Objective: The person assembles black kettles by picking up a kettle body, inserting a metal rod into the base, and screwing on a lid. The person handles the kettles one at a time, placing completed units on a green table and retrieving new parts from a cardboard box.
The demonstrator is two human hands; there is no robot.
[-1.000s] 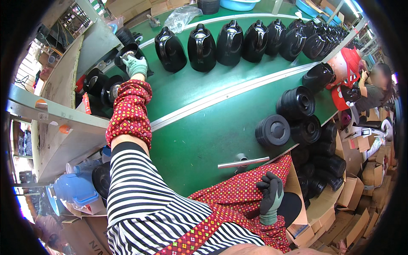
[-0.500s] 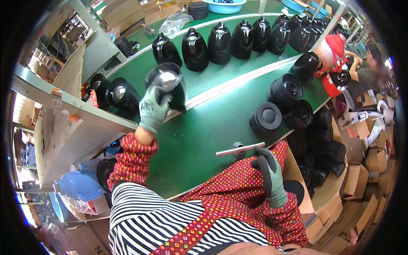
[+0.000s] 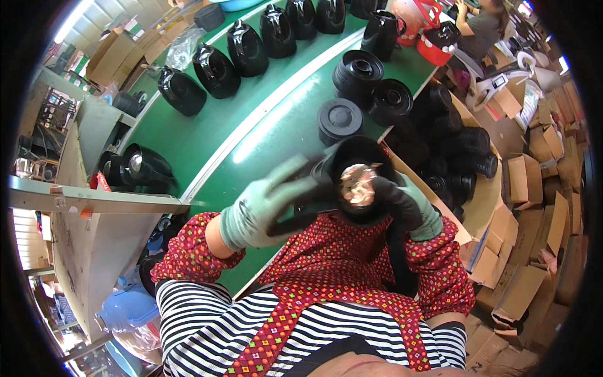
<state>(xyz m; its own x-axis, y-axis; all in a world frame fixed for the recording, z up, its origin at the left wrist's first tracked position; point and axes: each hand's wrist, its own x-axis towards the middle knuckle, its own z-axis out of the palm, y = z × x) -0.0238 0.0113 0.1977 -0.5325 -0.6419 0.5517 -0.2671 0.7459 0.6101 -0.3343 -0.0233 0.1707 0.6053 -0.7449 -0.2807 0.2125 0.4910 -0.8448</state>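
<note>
A glossy black jug (image 3: 359, 210) is in front of my body, its round opening facing up at me and a shiny, copper-toned reflection inside. My right hand (image 3: 411, 204), in a green glove with dark fingers, is closed on the jug's right side, thumb at the rim. My left hand (image 3: 267, 204), gloved alike and blurred, is at its left, fingers and thumb spread and the tips reaching the jug's side. Beyond the jug, a stack of round black lids (image 3: 340, 119) stands on the green bench (image 3: 251, 151).
Several black jugs (image 3: 246, 48) line the far side of the bench past a pale rail. Two more jugs (image 3: 147, 164) lie at the left by a metal frame (image 3: 94, 202). A carton of black parts (image 3: 465, 157) stands right. At the upper right, another person (image 3: 480, 28) is near red-and-white containers.
The left hand has come from the far left to my front, with a jug now between both hands. My right hand has risen and gripped it. My view has shifted right.
</note>
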